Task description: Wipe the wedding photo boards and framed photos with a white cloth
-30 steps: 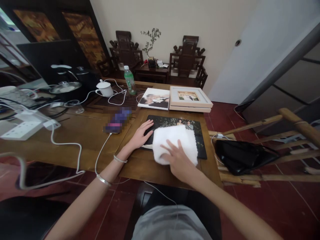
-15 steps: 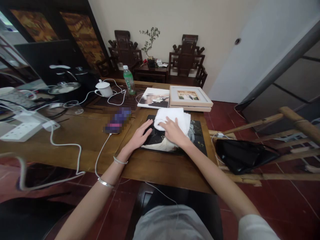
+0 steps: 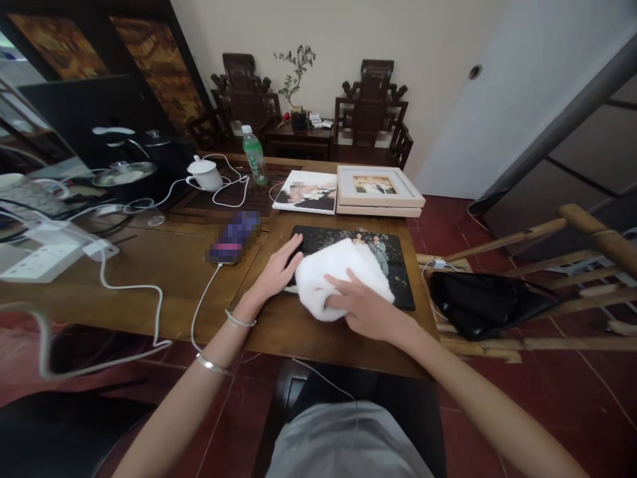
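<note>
A dark photo panel (image 3: 398, 265) lies flat on the wooden table (image 3: 164, 279) in front of me. My left hand (image 3: 275, 273) rests open on the panel's left edge, fingers spread flat, holding it down. My right hand (image 3: 365, 309) presses a white cloth (image 3: 338, 273) onto the near half of the panel, fingers curled over the cloth. Most of the panel's left and middle is hidden under the cloth and my hands.
Behind the panel lie an unframed photo print (image 3: 307, 192) and a stack of light wooden picture frames (image 3: 378, 191). A phone (image 3: 233, 237) on a white cable, a green bottle (image 3: 254, 157), a white cup (image 3: 205, 175) and a power strip (image 3: 44, 252) sit to the left. A black bag (image 3: 482, 302) rests on bamboo poles at right.
My right hand pushed the cloth to the panel's far edge, then drew it back toward me to the near part. My left hand stayed put on the panel's left edge.
</note>
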`<state>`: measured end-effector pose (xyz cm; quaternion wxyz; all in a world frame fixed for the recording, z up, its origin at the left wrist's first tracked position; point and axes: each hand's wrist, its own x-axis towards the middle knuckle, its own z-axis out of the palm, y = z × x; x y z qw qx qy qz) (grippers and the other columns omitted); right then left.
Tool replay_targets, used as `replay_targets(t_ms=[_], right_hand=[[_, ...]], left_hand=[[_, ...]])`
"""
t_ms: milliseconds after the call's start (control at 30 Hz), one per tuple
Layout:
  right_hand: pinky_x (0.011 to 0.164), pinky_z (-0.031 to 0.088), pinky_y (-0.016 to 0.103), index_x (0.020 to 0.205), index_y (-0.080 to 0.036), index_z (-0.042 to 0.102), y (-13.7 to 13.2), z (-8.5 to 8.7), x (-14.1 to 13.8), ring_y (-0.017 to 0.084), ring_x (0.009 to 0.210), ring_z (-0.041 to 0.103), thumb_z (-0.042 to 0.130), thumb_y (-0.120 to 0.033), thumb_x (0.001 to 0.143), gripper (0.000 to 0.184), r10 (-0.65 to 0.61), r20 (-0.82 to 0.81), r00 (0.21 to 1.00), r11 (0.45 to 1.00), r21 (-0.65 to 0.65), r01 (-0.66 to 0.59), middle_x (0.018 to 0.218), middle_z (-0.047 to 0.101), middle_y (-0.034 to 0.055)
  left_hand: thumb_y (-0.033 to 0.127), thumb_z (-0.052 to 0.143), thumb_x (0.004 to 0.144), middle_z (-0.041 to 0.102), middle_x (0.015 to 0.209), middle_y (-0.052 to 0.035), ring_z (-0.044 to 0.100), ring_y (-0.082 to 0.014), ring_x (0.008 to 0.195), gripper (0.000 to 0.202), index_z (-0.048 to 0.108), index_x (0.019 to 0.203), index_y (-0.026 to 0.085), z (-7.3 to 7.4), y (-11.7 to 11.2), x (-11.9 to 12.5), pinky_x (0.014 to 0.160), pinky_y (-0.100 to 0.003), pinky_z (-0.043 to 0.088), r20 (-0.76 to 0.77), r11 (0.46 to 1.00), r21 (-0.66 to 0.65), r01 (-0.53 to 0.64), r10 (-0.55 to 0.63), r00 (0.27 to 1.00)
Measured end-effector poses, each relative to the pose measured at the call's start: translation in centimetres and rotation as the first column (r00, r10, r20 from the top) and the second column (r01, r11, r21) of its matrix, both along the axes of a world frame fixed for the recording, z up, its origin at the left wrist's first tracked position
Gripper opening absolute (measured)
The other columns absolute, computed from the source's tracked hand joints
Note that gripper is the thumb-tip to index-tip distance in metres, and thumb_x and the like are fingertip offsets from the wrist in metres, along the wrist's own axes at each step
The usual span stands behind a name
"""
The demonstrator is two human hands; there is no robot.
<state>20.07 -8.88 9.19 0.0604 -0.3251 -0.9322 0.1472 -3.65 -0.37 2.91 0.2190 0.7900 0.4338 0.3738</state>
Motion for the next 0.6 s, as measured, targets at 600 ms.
replay_targets(t_ms=[600], right_hand=[[0.109, 0.024, 0.057, 0.133, -0.021, 0.051, 12.9, -0.3, -8.2, 0.027, 0.125, 0.049, 0.037, -0.002, 0.078, 0.061, -0.315, -0.176, 0.933, 0.947, 0.003, 0.32, 0.135, 0.058, 0.0068]], left_hand=[[0.044, 0.046, 0.092, 0.055, 0.139, -0.0102, 0.046, -0.0288, 0.132, 0.046, 0.06, 0.128, 0.018, -0.8, 1.0, -0.5, 0.114, -0.049, 0.031, -0.082, 1.0, 0.01, -0.005, 0.005, 0.997]])
